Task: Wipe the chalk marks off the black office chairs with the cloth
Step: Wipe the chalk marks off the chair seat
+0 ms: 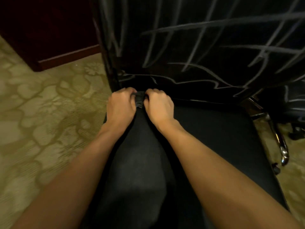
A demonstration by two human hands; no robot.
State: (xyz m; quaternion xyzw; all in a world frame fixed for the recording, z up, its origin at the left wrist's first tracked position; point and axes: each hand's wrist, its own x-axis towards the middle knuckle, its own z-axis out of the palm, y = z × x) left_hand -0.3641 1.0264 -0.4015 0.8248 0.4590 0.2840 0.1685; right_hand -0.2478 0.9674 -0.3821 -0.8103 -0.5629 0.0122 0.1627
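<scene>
1. The cloth (139, 99), dark grey and bunched, sits at the back left of the chair seat (214, 138), just in front of the gap under the backrest (198, 47).
2. The left hand (120, 106) grips the cloth's left side with curled fingers; the right hand (159, 105) grips its right side the same way, the two hands nearly touching.
3. A dark grey stretch of fabric (138, 162) runs from the hands back between both forearms; whether it belongs to the cloth cannot be told.
4. Pale chalk marks (206, 28) criss-cross the backrest in long strokes.
5. A chrome armrest frame (283, 151) curves at the seat's right edge.
6. Patterned beige carpet (41, 113) lies to the left, with dark wooden furniture (49, 38) beyond it.
</scene>
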